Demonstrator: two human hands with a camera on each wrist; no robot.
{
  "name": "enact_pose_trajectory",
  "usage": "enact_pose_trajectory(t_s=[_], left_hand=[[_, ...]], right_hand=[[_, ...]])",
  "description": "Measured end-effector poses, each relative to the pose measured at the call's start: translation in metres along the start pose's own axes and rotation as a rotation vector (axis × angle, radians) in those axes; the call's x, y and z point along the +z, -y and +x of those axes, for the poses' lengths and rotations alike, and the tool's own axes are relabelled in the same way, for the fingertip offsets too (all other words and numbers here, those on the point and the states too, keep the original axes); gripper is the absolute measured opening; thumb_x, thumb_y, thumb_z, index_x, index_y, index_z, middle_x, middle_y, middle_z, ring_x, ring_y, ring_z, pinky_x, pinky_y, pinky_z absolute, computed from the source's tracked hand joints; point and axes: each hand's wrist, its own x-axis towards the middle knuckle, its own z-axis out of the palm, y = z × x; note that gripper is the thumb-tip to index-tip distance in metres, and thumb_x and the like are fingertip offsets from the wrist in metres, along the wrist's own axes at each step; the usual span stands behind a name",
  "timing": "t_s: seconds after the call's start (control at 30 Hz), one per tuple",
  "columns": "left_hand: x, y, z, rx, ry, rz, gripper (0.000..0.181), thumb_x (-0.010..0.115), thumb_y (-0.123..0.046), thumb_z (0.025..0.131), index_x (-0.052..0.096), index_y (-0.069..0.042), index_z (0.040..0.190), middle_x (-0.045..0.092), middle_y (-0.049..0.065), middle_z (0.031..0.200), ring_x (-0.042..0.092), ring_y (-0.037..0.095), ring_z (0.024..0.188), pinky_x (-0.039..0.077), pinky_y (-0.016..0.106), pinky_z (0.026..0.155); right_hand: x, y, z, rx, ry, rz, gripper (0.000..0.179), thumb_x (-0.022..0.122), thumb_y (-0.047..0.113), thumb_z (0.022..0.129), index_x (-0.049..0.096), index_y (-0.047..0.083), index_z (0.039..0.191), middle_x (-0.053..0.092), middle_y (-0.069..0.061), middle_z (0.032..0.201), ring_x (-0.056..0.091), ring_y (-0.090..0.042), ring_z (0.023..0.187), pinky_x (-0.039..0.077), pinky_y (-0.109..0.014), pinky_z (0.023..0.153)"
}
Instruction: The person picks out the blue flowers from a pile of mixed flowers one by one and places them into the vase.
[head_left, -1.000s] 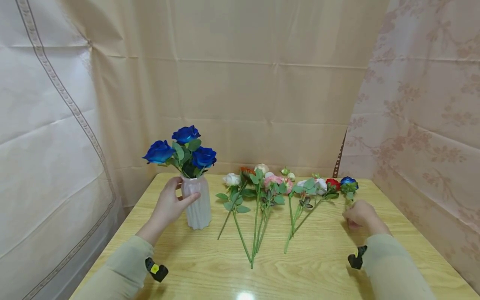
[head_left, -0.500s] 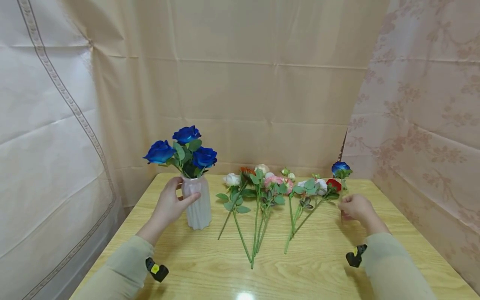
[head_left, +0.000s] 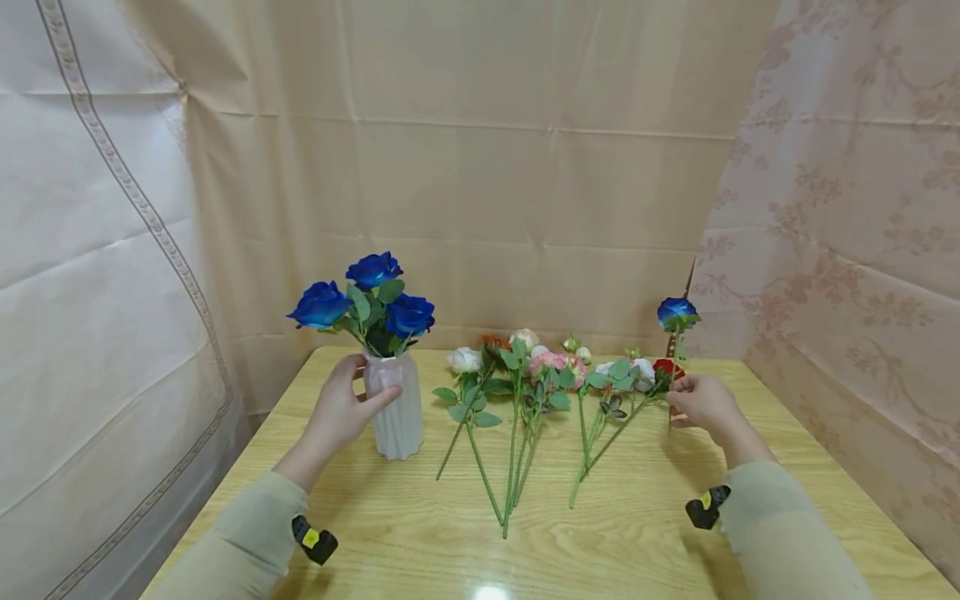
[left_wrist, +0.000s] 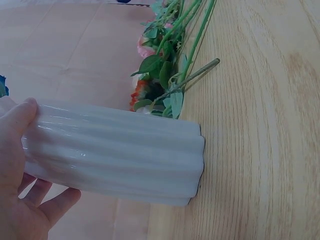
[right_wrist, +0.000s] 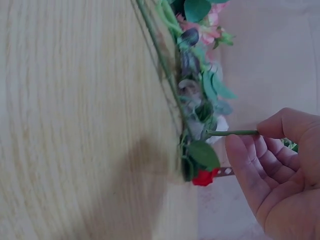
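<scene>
A white ribbed vase (head_left: 397,412) stands upright at the left of the table, with several blue roses (head_left: 318,306) in it. My left hand (head_left: 347,410) grips the vase near its neck; in the left wrist view the thumb lies on one side of the vase (left_wrist: 115,152) and fingers on the other. At the right, my right hand (head_left: 708,406) pinches the stem of a single blue rose (head_left: 677,313), held upright above the table. The right wrist view shows the stem's lower end (right_wrist: 232,133) sticking out from the thumb and fingers; the bloom is outside that view.
Several artificial flowers lie across the table's (head_left: 525,567) middle and back: a white rose (head_left: 465,359), pink flowers (head_left: 555,363) and a red rose (head_left: 667,369). Their green stems (head_left: 510,483) point toward the front. A beige curtain (head_left: 480,167) hangs behind.
My right hand has lifted the single blue rose off the table, turned it upright and moved slightly left and up. My left hand and the vase stay in place.
</scene>
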Motion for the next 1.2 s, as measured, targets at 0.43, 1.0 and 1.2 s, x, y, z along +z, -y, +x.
enact_pose_trajectory(t_s=[0.43, 1.0, 1.2], left_hand=[[0.000, -0.001, -0.001, 0.003, -0.005, -0.004, 0.082, 0.073, -0.053, 0.090, 0.039, -0.007, 0.148, 0.045, 0.016, 0.146, 0.048, 0.040, 0.132, 0.054, 0.056, 0.093], [0.000, -0.002, -0.001, 0.008, -0.010, -0.004, 0.081, 0.073, -0.054, 0.090, 0.040, -0.007, 0.147, 0.046, 0.016, 0.146, 0.048, 0.040, 0.131, 0.054, 0.056, 0.092], [0.000, -0.002, -0.001, 0.005, -0.009, 0.000, 0.083, 0.073, -0.055, 0.090, 0.039, -0.008, 0.148, 0.045, 0.016, 0.147, 0.048, 0.040, 0.132, 0.054, 0.056, 0.092]], right_hand=[[0.009, 0.026, 0.000, -0.127, -0.019, 0.063, 0.025, 0.058, 0.008, 0.101, 0.051, -0.007, 0.119, 0.055, -0.016, 0.102, 0.064, -0.026, 0.088, 0.062, -0.038, 0.074], [0.024, 0.050, -0.005, -0.290, -0.015, 0.068, 0.023, 0.060, 0.000, 0.095, 0.054, -0.009, 0.115, 0.062, -0.020, 0.103, 0.062, -0.020, 0.085, 0.061, -0.032, 0.072], [0.031, 0.061, -0.009, -0.327, 0.024, 0.098, 0.019, 0.061, 0.000, 0.097, 0.054, -0.007, 0.113, 0.058, -0.019, 0.104, 0.064, -0.032, 0.091, 0.062, -0.033, 0.072]])
